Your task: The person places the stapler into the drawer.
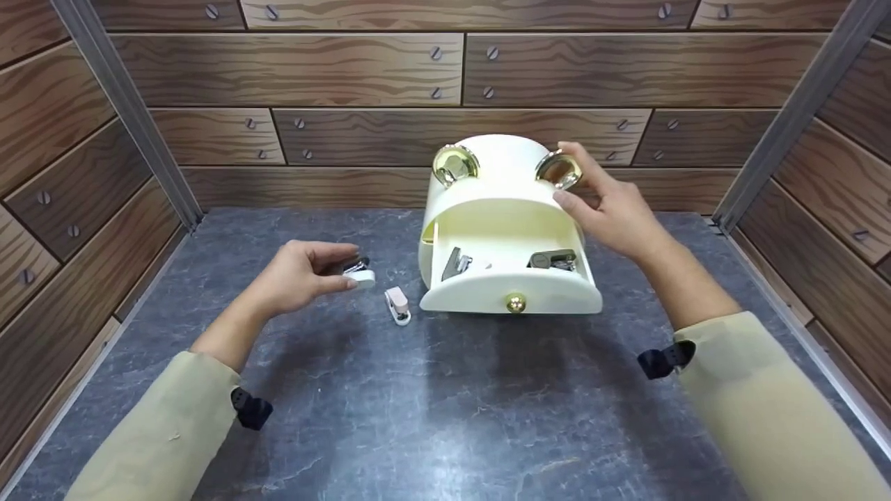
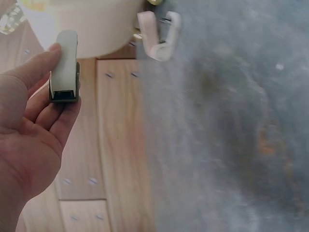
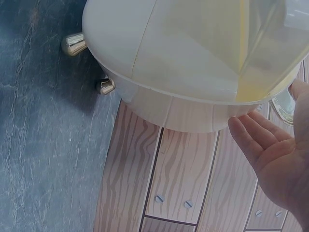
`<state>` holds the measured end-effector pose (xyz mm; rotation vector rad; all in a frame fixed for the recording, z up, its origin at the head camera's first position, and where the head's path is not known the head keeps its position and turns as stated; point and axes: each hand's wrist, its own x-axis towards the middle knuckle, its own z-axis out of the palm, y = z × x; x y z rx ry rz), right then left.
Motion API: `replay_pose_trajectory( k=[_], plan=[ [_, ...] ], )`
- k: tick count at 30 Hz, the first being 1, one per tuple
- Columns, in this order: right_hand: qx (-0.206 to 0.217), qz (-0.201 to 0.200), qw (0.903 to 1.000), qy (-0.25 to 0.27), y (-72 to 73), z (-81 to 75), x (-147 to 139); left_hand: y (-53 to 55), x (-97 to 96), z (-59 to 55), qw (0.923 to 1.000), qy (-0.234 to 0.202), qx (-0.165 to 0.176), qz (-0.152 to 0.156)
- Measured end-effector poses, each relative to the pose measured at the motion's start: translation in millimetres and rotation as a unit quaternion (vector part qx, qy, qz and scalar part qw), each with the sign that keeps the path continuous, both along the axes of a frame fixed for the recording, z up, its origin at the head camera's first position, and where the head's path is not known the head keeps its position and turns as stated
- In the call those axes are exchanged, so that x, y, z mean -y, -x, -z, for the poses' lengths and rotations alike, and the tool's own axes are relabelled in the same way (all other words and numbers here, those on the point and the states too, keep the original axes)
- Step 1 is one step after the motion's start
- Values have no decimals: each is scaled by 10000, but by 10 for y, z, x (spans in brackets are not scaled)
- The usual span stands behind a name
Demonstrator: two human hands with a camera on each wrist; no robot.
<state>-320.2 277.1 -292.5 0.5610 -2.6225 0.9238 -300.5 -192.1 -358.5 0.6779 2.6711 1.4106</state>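
My left hand point(image 1: 303, 278) pinches a small white stapler point(image 2: 65, 65) between thumb and fingers, left of a white storage box point(image 1: 501, 156). A second small stapler, pale pink and white point(image 1: 398, 306), lies on the tabletop beside the box. The box's drawer point(image 1: 487, 296), with a gold knob point(image 1: 516, 303), is pulled out. Inside it are a dark grey stapler point(image 1: 553, 260) and a grey and silver one point(image 1: 456, 264). My right hand point(image 1: 619, 205) holds the box at its right gold ear point(image 1: 559, 170), index finger above and thumb below.
A second gold ear point(image 1: 455, 165) sits at the box's upper left. Gold feet point(image 3: 75, 44) show under the box in the right wrist view. Wood-patterned panels point(image 1: 390, 69) wall in the grey marbled tabletop point(image 1: 390, 410) at the back and both sides.
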Motion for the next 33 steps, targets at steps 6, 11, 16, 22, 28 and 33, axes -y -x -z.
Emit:
replay_pose_trajectory(
  k=[6,11,16,22,28,33],
  plan=[
    [-54,2,10000,-19,11,2,5,-96,-145,-333,9992,93,-318,208],
    [28,-19,10000,56,2,-2,-2,-156,-302,-584,9980,69,-406,471],
    [47,-27,9999,92,12,7,7,-206,-463,-790,9966,-106,-465,675],
    [-43,-25,10000,41,37,28,17,-235,-687,-978,9943,-191,-552,890],
    [-88,-25,9999,51,28,25,-4,-183,-954,-1089,9904,-239,-657,1190],
    [-111,-37,9999,54,24,21,-8,-105,-1130,-1117,9893,-39,-723,1264]
  ],
)
